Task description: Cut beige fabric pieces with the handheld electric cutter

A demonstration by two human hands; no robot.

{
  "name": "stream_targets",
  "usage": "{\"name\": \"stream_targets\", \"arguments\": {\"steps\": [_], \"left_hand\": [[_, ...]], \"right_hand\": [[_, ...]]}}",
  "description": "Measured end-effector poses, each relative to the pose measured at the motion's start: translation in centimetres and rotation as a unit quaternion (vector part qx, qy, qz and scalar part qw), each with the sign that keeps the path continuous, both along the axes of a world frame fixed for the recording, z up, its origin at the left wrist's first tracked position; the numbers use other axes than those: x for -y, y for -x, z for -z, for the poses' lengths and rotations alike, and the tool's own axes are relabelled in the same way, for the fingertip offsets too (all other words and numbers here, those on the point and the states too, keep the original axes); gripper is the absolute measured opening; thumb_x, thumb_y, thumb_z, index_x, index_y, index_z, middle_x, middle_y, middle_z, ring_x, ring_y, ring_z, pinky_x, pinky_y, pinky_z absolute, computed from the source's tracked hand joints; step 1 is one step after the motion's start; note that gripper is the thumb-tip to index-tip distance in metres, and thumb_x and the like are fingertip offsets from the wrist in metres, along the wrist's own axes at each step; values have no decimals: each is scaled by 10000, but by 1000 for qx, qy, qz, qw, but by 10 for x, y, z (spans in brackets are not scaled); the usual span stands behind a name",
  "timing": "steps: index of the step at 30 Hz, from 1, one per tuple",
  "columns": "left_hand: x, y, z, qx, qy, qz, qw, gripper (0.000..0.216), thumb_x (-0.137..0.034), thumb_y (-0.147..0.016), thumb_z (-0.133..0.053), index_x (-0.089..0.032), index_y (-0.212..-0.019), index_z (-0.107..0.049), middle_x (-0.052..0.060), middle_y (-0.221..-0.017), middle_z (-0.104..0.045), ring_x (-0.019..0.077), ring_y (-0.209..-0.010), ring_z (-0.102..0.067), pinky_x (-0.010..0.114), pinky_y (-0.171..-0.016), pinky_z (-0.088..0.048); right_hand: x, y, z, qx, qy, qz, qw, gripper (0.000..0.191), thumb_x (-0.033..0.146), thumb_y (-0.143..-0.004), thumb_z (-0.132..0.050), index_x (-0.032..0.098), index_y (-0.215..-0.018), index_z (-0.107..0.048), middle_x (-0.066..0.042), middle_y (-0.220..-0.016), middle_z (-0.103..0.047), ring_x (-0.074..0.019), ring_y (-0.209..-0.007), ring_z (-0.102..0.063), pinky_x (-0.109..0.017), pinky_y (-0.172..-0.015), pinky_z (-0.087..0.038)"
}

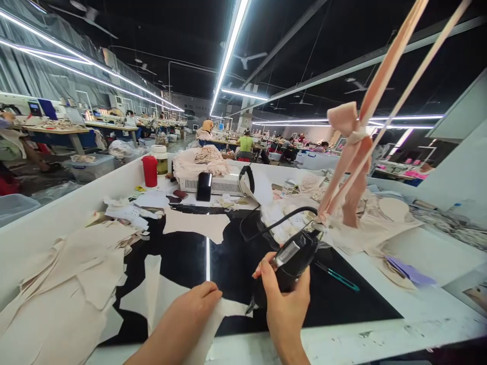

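Observation:
My right hand (285,299) is wrapped round a black corded power tool (297,261), which hangs from pale pink fabric strips (348,157). The tool's pointed lower end is at the right tip of a beige fabric piece (234,307); whether it touches is hard to tell. My left hand (201,299) pinches that piece, and part of it drops over the near table edge. Left of my left forearm lies another cut beige piece (152,284) on the black mat (236,263). Farther back on the mat rests a flat beige panel (196,224).
A pile of beige fabric pieces (72,284) covers the left side. Teal thread snips (338,276) lie right of the tool. At the back are a red cup (149,171), a phone (204,186) and a vented white box (224,183) with fabric on top. White side walls border the table.

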State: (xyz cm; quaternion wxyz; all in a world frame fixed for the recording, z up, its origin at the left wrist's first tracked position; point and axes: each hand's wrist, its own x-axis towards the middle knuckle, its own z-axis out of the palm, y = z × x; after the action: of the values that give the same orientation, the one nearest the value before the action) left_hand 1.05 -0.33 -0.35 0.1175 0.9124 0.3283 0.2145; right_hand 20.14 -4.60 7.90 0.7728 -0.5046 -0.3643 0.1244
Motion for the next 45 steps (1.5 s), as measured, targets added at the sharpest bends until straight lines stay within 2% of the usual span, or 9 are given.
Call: {"name": "stream_targets", "arguments": {"steps": [3, 10, 13, 19, 21, 24, 28, 37, 45], "left_hand": [[-1, 12, 2, 44, -52, -4, 998, 672, 93, -806, -384, -239, -1342, -617, 62, -1305, -683, 192, -1104, -728, 305, -949, -626], [5, 28, -20, -13, -81, -45, 996, 293, -105, -1041, -447, -192, -1198, -678, 67, -1112, -725, 219, -981, -729, 357, -886, -640], [-3, 23, -24, -47, -91, -54, 993, 333, -28, -1009, -416, -184, -1133, -682, 66, -1089, -714, 225, -980, -715, 377, -883, -631], [-16, 2, -30, -52, -227, -60, 971, 492, 118, -854, -354, -124, -1180, -632, 131, -1206, -671, 281, -1194, -657, 460, -1068, -553], [-10, -5, -30, -14, -189, -40, 981, 554, 146, -814, -340, -146, -1203, -604, 110, -1239, -650, 242, -1193, -658, 383, -1026, -574], [0, -16, -23, 32, -57, -34, 997, 590, 160, -789, -322, -189, -1186, -585, 59, -1199, -644, 177, -1042, -693, 297, -878, -608], [6, -21, -10, 12, 17, -49, 999, 428, 98, -920, -359, -173, -1113, -629, 57, -1083, -662, 205, -942, -692, 363, -846, -616], [15, -5, -12, 23, 4, -46, 999, 295, -14, -1036, -458, -192, -1041, -694, 32, -1049, -693, 188, -935, -693, 313, -877, -598], [27, -5, -16, -57, -138, -3, 989, 163, -142, -974, -725, -186, -1125, -683, 44, -1027, -711, 232, -914, -720, 326, -787, -611]], "right_hand": [[1, 1, -2, -1, 3, -1, 1000, 439, 372, -810, -845, 246, -1139, -584, 46, -756, -725, -152, -547, -653, -286, -598, -573], [0, -1, 1, -1, 9, -2, 1000, 490, 395, -805, -854, 247, -1186, -584, 40, -757, -728, -158, -566, -661, -283, -611, -579], [0, 0, 0, 3, 8, 2, 1000, 493, 396, -790, -861, 242, -1169, -586, 35, -745, -726, -162, -548, -652, -288, -591, -573], [6, 13, -14, -24, 26, 16, 999, 386, 396, -799, -815, 240, -1075, -595, 50, -752, -707, -146, -579, -626, -284, -635, -556], [8, 17, -16, -24, 33, 23, 999, 397, 391, -796, -807, 245, -1096, -591, 62, -758, -702, -139, -588, -620, -275, -654, -550], [8, 15, -12, -19, 39, 23, 999, 432, 406, -795, -814, 248, -1126, -585, 63, -764, -705, -142, -598, -631, -274, -664, -553], [7, 4, -1, -2, 41, 15, 999, 504, 425, -780, -842, 241, -1169, -579, 46, -767, -725, -161, -586, -648, -293, -648, -572], [13, 18, -8, -37, 26, 10, 999, 325, 429, -816, -821, 238, -963, -603, 37, -795, -695, -150, -638, -623, -302, -690, -544], [15, 18, -9, -23, 32, 20, 999, 387, 451, -798, -835, 233, -1028, -612, 32, -780, -705, -156, -607, -614, -314, -690, -546]]}}
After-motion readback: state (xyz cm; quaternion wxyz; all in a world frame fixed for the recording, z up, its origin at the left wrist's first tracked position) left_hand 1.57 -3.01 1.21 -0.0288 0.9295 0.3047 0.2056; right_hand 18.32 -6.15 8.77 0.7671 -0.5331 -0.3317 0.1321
